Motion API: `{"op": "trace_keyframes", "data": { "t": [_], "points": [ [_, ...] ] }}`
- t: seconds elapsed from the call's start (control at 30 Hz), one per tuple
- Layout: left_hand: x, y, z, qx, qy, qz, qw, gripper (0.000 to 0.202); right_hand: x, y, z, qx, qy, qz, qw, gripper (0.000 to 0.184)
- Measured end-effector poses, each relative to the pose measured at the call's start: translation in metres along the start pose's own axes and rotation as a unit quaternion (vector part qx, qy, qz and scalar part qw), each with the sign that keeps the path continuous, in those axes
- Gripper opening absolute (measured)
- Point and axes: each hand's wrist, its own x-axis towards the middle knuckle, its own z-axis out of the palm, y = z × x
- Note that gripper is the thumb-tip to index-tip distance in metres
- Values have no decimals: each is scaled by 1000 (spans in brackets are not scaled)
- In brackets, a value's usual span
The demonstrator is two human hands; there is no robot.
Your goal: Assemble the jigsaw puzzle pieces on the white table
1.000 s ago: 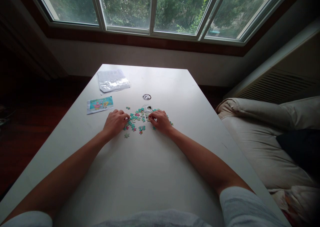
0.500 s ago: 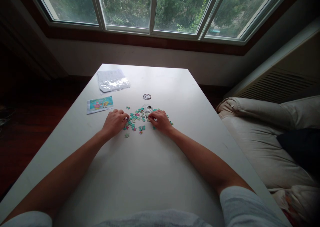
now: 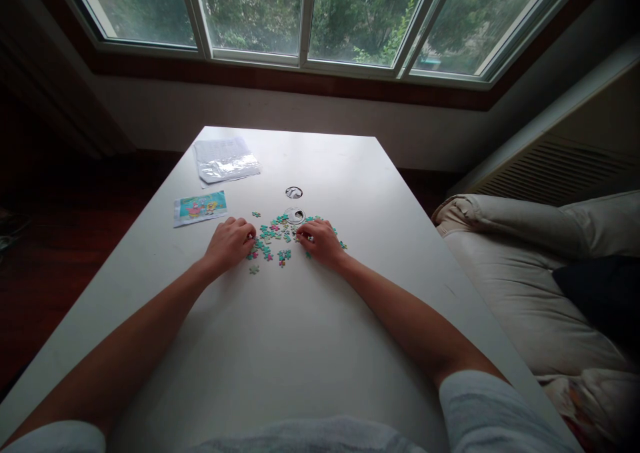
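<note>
Small jigsaw puzzle pieces (image 3: 265, 234), mostly teal with some pink, lie scattered on the white table (image 3: 280, 346). At the left edge of the pile is my left hand (image 3: 231, 242), its fingers curled together at the tips; what they pinch is too small to make out. My right hand (image 3: 321, 241) rests at the pile's right side with thumb and fingers closed, and its grip is likewise unclear. Between the hands a few pieces sit joined in a small cluster (image 3: 284, 256). One pale piece (image 3: 254, 270) lies apart, nearer to me.
Left of the pile lies a colourful cartoon picture card (image 3: 203, 206). Behind it is a clear plastic sleeve with papers (image 3: 227, 161). Two round inserts, a dark one (image 3: 294, 192) and a pale one (image 3: 295, 216), are beyond the pieces. A sofa (image 3: 505, 280) stands at the right.
My left hand has shifted very slightly, its fingertips drawing in a little. My right hand stays in nearly the same place.
</note>
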Motion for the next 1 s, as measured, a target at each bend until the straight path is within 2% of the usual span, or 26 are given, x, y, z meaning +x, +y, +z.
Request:
{"op": "trace_keyframes", "data": {
  "t": [0.27,0.6,1.0],
  "points": [
    [1,0,0,-3,-17,-14,1000,11,0,-1,-1,-1,-1,-2,1000,10],
    [-1,7,-3,-32,-8,-21,999,5,1,-2,-2,-2,1,-5,1000,11],
    [0,1,7,-33,42,-9,999,10,1,2,-2,-1,12,-2,1000,10]
  ]
}}
